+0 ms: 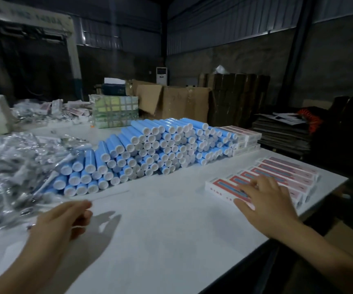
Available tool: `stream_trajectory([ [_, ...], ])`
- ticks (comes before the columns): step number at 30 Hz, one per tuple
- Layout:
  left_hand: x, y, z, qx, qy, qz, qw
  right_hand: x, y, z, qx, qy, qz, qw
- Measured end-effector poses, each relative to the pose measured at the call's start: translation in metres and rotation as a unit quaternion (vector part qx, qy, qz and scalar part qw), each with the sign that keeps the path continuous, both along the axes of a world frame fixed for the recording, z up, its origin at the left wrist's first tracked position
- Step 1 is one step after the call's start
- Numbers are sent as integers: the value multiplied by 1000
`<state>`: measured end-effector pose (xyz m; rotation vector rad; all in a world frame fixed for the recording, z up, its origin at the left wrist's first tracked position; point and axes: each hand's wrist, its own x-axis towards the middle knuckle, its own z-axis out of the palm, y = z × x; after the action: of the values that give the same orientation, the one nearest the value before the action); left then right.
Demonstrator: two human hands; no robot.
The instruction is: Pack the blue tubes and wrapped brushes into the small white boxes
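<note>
With the right hand (264, 200) flat and spread on the row of small white red-printed cardboard boxes (277, 177), slide one off cleanly while the loosely curled, empty left hand (65, 221) reaches for the stacked sky-blue white-capped plastic tubes (150, 149).

- A white table (160, 219) carries everything.
- Blue tubes (150, 149) with white caps lie stacked in a long heap across its middle.
- Clear-wrapped brushes (12, 166) are piled at the left.
- A row of small white boxes (277, 177) with red print lies near the right edge.
- More boxes (245, 137) are stacked at the far right, touching the tubes.
- A taped bundle (116, 111) stands at the far side.
</note>
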<state>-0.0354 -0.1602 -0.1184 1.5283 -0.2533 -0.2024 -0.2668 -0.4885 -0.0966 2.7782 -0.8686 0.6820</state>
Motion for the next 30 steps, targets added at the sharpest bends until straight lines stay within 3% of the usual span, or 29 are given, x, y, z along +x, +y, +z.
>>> stream_trajectory([
  [2,-16,-1,4,65,-77,-21,995,16,21,15,-2,-78,75,994],
  [5,-29,-3,7,207,-181,-69,959,57,62,33,35,-145,195,969],
  [10,-32,-2,9,243,-189,-85,948,144,132,41,117,-131,348,921],
  [16,-37,-1,13,222,-151,-95,959,204,180,3,233,-17,349,907],
  [20,-41,-1,15,191,-101,-110,970,209,183,-6,175,66,341,921],
  [24,-42,3,16,225,-123,-114,960,209,185,-3,127,111,342,924],
  [27,-43,11,31,260,-171,-111,944,207,185,-4,114,112,345,925],
  [30,-31,34,61,307,-213,-46,927,208,179,-14,133,55,362,921],
])
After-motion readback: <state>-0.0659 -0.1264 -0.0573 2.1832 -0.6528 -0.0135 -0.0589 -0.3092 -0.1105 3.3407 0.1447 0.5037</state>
